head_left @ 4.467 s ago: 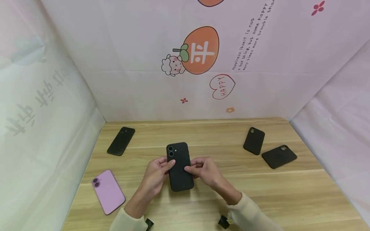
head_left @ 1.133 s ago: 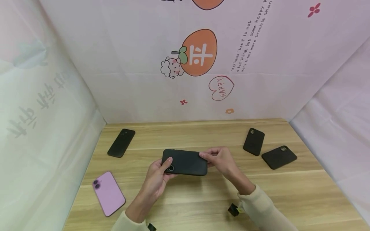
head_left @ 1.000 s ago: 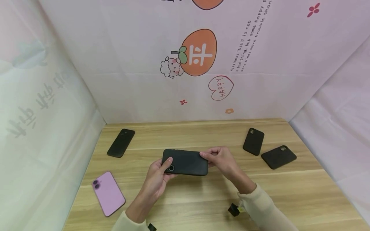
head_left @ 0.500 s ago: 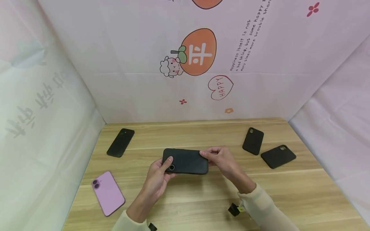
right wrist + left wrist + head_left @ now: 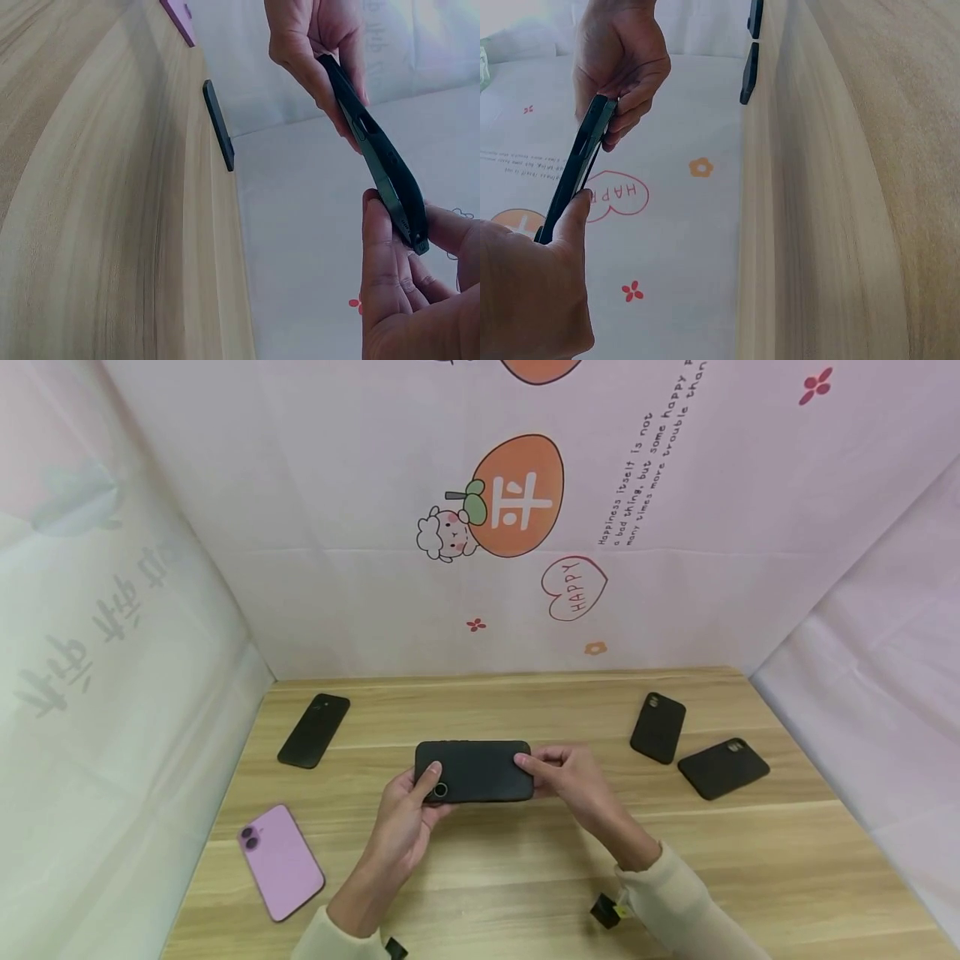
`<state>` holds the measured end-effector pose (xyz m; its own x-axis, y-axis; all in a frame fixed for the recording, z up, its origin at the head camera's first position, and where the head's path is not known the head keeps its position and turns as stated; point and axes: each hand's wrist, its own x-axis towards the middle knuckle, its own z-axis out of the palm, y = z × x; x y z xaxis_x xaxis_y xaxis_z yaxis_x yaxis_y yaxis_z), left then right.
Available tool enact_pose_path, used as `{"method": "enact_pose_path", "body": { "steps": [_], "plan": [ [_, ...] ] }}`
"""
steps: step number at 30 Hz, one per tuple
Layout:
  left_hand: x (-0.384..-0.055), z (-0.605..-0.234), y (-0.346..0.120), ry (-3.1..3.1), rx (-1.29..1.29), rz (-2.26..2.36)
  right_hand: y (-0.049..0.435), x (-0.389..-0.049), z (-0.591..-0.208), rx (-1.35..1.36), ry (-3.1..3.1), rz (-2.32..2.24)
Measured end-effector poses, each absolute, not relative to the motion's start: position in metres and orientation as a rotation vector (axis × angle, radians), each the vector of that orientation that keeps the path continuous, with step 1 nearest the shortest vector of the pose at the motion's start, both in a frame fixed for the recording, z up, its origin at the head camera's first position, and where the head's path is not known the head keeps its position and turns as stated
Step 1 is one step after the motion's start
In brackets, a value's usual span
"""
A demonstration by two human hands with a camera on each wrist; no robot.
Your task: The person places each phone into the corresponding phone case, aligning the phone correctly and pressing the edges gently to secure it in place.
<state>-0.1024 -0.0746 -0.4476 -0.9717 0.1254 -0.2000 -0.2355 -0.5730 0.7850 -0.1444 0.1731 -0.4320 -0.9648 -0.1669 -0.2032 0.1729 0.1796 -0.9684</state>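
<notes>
A phone in a black case (image 5: pixel 483 770) is held sideways above the table by both hands, its back facing up. My left hand (image 5: pixel 401 818) grips the camera end, thumb on the back over part of the camera area; one lens ring shows. At the opposite end my right hand (image 5: pixel 577 783) pinches a corner between thumb and fingers. Seen edge-on in the right wrist view, the cased phone (image 5: pixel 390 169) shows a dark case rim standing a little apart from the greenish phone body near the right fingers. The left wrist view also shows its long edge (image 5: pixel 574 169).
A pink phone (image 5: pixel 282 862) lies at the left of the wooden table (image 5: pixel 510 893), with a black phone (image 5: pixel 314 732) behind it. Two black phone cases (image 5: pixel 658 728) lie at the right. A printed cloth (image 5: pixel 360 593) walls the back and sides.
Since the earliest frame the cased phone has turned from upright to sideways, and my right hand has moved to its lower end. Over the last half second it has levelled and shifted slightly left.
</notes>
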Motion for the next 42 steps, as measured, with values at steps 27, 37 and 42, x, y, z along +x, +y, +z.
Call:
{"method": "enact_pose_path", "body": {
  "steps": [27,37,42],
  "plan": [
    [-0.103,-0.446,-0.079,1.342,-0.256,2.67,0.166,-0.138,-0.439,-0.257,1.976,-1.838],
    [-0.104,-0.448,-0.078,1.314,-0.264,2.661,0.167,-0.137,-0.442,-0.269,1.934,-1.877],
    [-0.105,-0.449,-0.079,1.306,-0.264,2.652,0.168,-0.136,-0.443,-0.283,1.931,-1.871]
  ]
}}
